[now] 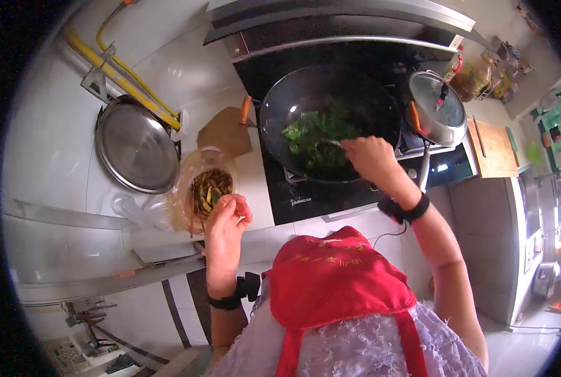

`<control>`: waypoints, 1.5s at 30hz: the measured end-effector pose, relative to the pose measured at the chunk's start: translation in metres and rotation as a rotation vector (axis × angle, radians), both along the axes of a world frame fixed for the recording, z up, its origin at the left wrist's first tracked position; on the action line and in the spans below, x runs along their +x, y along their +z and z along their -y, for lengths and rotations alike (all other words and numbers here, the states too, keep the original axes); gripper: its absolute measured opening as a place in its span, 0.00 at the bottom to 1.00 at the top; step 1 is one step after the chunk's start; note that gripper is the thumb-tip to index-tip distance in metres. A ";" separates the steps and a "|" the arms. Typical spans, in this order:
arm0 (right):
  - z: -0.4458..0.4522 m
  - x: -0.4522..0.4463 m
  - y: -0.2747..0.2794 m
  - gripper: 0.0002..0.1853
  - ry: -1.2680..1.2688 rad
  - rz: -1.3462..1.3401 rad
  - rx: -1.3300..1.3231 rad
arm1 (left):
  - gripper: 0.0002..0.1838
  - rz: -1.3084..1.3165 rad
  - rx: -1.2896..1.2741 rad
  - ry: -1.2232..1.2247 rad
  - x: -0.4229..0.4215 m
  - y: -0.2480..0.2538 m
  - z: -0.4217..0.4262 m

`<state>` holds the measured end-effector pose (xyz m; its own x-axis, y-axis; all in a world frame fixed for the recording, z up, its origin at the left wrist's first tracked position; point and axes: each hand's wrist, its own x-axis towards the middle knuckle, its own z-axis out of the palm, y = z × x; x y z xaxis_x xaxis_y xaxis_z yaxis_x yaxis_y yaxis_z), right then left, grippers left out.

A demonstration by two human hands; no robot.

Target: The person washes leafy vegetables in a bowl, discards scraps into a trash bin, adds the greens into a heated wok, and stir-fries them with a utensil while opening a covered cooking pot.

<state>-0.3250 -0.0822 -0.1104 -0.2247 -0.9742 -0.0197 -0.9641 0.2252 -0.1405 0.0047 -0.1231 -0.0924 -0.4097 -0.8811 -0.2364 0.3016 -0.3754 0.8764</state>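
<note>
My right hand is closed around a thin pale utensil over the near right part of a dark wok. The utensil's far end goes in among the leafy greens, so its kind is hidden. Those greens lie in the bottom of the wok. My left hand is held palm up with loosely bent fingers, and nothing shows in it. It is at the near edge of a translucent plastic bowl, partly in front of it. Brownish-green cut food lies inside this bowl.
A lidded pan stands on the black stove, right of the wok. A cutting board lies farther right. On the left are a round metal lid, a clear plastic bag and a yellow pipe.
</note>
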 end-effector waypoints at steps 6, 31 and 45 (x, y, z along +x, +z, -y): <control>-0.031 -0.022 0.046 0.14 -0.115 -0.003 0.015 | 0.10 0.007 0.030 0.051 0.007 -0.005 0.002; -0.053 -0.046 0.043 0.14 -0.046 -0.070 0.066 | 0.10 -0.010 0.002 -0.027 -0.007 -0.002 0.006; -0.048 -0.034 0.029 0.07 -0.112 -0.163 0.025 | 0.10 0.000 0.032 -0.006 0.000 -0.007 0.005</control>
<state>-0.3587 -0.0342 -0.0817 -0.3338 -0.9426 0.0021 -0.9424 0.3338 0.0226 0.0049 -0.1286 -0.0993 -0.4151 -0.8705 -0.2645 0.2989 -0.4051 0.8640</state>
